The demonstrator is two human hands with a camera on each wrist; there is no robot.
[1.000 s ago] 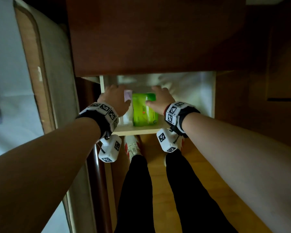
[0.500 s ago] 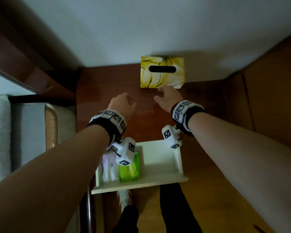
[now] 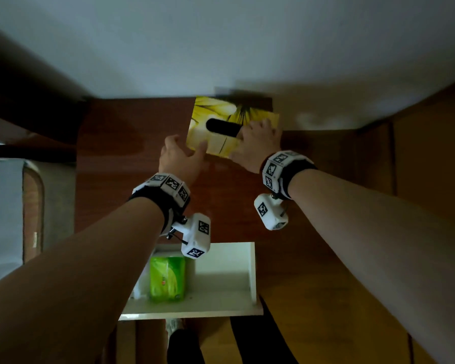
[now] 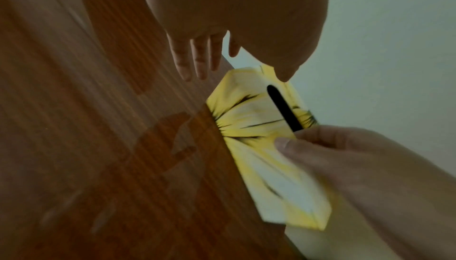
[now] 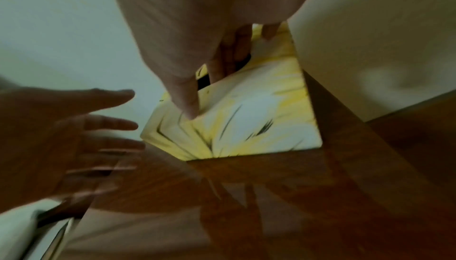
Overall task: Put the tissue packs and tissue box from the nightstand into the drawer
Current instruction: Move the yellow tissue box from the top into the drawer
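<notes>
Tissue box (image 3: 221, 128) near nightstand (image 3: 121, 164) edge

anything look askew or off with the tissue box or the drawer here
The yellow tissue box sits skewed on the nightstand, turned out of line with its back edge. That fits the right hand, whose fingers dip into the box's slot. The left hand is spread beside it. In the open drawer the green tissue pack lies neatly.

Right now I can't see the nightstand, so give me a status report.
Right hand grips yellow flower-print tissue box, tilted. Left hand open beside it. Green tissue pack in open white drawer. Nothing blocking.
</notes>
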